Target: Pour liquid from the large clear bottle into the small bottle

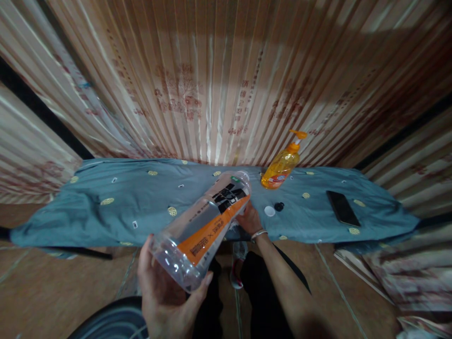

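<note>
The left hand [165, 287] is closest. Its fingers are curled around the bottom of a big clear plastic bottle [205, 226], with the thumb on one side and the fingers on the other. The bottle looks empty. It is tipped over, with its bottom near the person and its top pointing away toward the table. It has an orange and black label.

A bit farther on, the right hand [249, 219] is at the top end of the bottle. It touches the bottle there, but the bottle hides the fingers, so how tightly it is closed cannot be told. A thin bracelet [258, 233] sits on that wrist.

Next comes a low table with a blue-gray cloth [123, 197] that has small yellow spots. On the cloth, just past the right hand, lie two small caps side by side – a white cap [269, 211] and a black cap [278, 206]. Off to the right lies a dark phone [343, 207], flat on the cloth.

At the back edge stands an orange soap pump bottle [282, 165]. Behind it all hangs a shiny striped curtain [219, 80].
</note>
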The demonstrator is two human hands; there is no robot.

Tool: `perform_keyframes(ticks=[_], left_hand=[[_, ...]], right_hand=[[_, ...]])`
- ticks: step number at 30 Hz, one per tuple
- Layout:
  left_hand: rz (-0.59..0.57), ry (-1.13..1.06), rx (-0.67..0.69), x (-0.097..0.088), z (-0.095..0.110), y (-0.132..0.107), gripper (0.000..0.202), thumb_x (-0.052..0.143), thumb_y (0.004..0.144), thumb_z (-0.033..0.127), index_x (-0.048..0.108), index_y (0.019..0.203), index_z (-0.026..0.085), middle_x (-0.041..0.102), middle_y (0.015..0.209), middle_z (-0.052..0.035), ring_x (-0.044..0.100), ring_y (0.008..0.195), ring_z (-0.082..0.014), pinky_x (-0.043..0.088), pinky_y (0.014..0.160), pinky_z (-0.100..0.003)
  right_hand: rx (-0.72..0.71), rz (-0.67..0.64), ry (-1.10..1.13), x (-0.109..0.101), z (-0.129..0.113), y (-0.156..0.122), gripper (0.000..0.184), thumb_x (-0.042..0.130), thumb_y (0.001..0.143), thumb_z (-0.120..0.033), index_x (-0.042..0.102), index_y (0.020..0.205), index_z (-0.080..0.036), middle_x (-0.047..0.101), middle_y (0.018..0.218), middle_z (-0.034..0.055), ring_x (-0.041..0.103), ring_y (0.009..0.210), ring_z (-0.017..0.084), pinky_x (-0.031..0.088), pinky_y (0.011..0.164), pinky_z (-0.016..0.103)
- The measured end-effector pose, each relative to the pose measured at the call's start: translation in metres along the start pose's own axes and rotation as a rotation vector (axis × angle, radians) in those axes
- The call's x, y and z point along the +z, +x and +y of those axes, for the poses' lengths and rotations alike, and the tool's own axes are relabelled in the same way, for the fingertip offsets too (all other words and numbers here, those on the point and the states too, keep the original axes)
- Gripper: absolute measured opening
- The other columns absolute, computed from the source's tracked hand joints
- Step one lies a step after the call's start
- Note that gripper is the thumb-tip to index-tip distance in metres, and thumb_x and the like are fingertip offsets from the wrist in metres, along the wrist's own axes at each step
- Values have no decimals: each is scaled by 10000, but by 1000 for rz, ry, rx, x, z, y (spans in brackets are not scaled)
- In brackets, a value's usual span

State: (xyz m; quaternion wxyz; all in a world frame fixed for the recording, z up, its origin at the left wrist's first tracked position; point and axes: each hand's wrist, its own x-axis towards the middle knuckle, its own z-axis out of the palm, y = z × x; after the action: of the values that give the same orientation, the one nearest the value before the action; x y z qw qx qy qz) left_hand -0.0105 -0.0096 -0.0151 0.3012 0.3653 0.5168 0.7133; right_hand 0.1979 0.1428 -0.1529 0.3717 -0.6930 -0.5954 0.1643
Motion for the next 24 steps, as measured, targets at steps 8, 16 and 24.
perform_keyframes(ticks=[8,16,24], left_hand=[[15,-1,-79,5,11,-4,1002,951,548,221,584,1457,430,713,1336,-54,728,1174,-331,673,851,-400],[-34,23,-55,-2,5,-1,1006,949,564,198,568,1456,464,696,1369,-41,713,1207,-321,667,876,-390],[-25,3,-53,0,7,-2,1009,953,558,194,574,1460,439,690,1379,-49,704,1226,-309,663,885,-368]], right_hand=[[34,-5,2,1,1,0,506,717,751,-216,571,1232,-165,770,1098,147,757,1049,310,600,961,470],[36,2,1,2,1,0,482,734,756,-236,583,1209,-170,769,1091,151,758,1038,325,606,956,482],[37,1,16,2,2,1,508,744,758,-269,576,1227,-169,757,1173,174,739,1114,351,595,995,510]])
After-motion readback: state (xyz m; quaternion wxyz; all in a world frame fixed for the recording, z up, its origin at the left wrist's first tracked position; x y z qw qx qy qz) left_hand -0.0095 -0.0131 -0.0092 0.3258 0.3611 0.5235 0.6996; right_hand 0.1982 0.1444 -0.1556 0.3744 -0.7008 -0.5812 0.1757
